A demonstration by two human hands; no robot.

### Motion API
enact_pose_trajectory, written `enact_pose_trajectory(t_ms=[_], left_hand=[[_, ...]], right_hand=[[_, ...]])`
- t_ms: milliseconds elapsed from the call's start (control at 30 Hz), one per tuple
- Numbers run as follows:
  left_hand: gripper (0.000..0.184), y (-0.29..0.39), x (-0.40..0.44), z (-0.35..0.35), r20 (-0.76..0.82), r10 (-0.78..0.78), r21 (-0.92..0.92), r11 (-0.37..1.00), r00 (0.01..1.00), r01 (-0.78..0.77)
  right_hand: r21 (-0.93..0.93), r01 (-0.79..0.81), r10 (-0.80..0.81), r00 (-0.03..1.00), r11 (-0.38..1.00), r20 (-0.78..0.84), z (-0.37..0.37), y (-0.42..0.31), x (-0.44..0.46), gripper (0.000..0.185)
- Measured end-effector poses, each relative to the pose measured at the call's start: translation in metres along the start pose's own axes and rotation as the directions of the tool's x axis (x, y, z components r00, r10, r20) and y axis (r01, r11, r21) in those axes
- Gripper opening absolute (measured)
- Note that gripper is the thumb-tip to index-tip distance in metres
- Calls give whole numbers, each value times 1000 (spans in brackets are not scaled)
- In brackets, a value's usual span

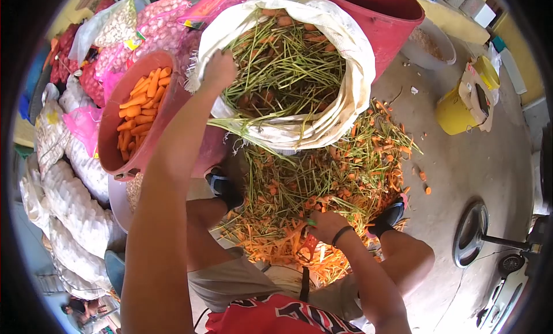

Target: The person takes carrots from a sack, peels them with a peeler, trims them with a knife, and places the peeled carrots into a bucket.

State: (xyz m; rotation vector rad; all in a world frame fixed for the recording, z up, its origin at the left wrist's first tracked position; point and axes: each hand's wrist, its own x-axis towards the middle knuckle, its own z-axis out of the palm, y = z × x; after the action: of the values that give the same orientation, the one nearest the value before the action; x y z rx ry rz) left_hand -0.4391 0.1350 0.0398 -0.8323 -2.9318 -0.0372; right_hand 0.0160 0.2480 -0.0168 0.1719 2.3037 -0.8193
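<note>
Left hand point(220, 71) at a round white woven sack point(282, 135) of green-stemmed carrots point(288, 63)
Right hand point(330, 226) over orange peelings point(262, 245); cannot tell either grip. Red shirt's point(253, 318) folded white lettering point(317, 317) is unreadable.

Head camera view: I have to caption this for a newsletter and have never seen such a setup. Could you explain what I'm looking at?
There is no machine here, just a person's two bare hands. This single picture comes from a camera worn on the head, looking forward and down, so the arms and knees show too. The left hand is at the rim of a white sack containing carrots and green stalks; whether it grips anything is unclear. The right hand is lower, between the knees, with its fingers curled; what it holds, if anything, is too hard to make out. Beneath it, orange peelings and stalks cover part of the floor. The reddish bucket on the left holds orange carrots.
</note>
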Motion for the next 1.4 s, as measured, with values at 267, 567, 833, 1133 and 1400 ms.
enact_pose_trajectory(t_ms=[267,567,833,1133,1400], left_hand=[[52,-1,20,13,157,-101,141,987,982,79],[34,127,-38,-36,303,-58,-621,745,951,243],[66,139,-60,-79,351,272,-284,943,896,-175],[33,3,23,37,-86,-185,-173,970,979,169],[27,-18,51,48,-22,-136,-113,985,990,133]], right_hand=[[-34,-16,18,998,999,55,4,-1,2,39],[-43,-27,30,998,999,59,1,-11,-8,40],[-40,-10,12,998,999,54,9,-6,-4,41],[-42,-76,80,992,996,98,3,-3,-2,40],[-22,-36,37,998,999,56,9,6,0,42]])
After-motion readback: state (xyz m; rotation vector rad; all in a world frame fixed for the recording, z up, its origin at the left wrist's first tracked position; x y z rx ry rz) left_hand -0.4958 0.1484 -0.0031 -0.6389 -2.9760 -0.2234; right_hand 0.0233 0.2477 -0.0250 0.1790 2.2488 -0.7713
